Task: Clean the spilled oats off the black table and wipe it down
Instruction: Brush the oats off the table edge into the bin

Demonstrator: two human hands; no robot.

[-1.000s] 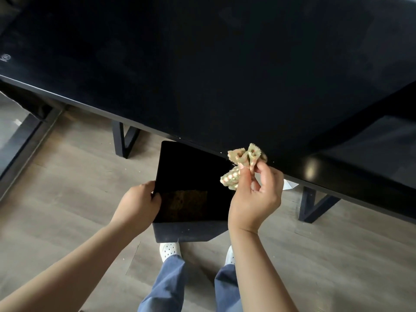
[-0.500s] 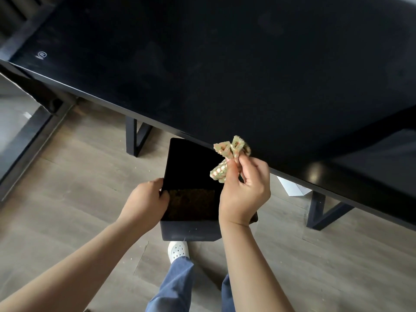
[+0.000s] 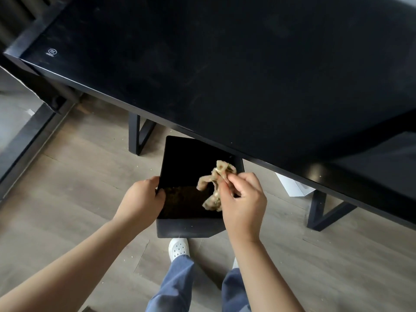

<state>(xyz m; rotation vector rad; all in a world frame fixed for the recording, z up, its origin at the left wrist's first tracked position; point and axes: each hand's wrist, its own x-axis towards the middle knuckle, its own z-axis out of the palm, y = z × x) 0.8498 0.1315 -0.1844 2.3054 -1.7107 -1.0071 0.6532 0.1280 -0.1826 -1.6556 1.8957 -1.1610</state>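
The worktop [image 3: 225, 75] is a broad black slab with a dull gloss, marked by faint smears and fine scratches. A small round printed emblem [image 3: 52, 52] sits near its left corner. Its near edge runs slantwise from upper left to lower right and catches a bright glint towards the right end. It stands on angular black metal legs, one [image 3: 137, 136] under the left part and one [image 3: 319, 212] under the right. The floor [image 3: 78, 176] is laid in grey-brown wood-grain planks, with a few pale crumbs [image 3: 131, 256] scattered on it. A white flat-sided object [image 3: 292, 188] lies on the floor beneath the worktop's near edge; what it is cannot be told.

A square black bin [image 3: 186, 228] with smooth matt walls is held just below the near edge, its far rim tucked under it. The left hand [image 3: 141, 201] grips the bin's left rim, fingers curled over the lip. Brownish oats [image 3: 182, 201] lie as a grainy layer in the bin, along its near side.

The right hand [image 3: 244, 199] is apart from the left, over the bin's right side, and pinches a crumpled, pale patterned cloth [image 3: 213, 188] between thumb and fingertips. The cloth's loose folds dangle into the bin's opening, blurred.

Below, a white perforated shoe [image 3: 179, 247] and blue trouser legs [image 3: 173, 284] stand on the floor.
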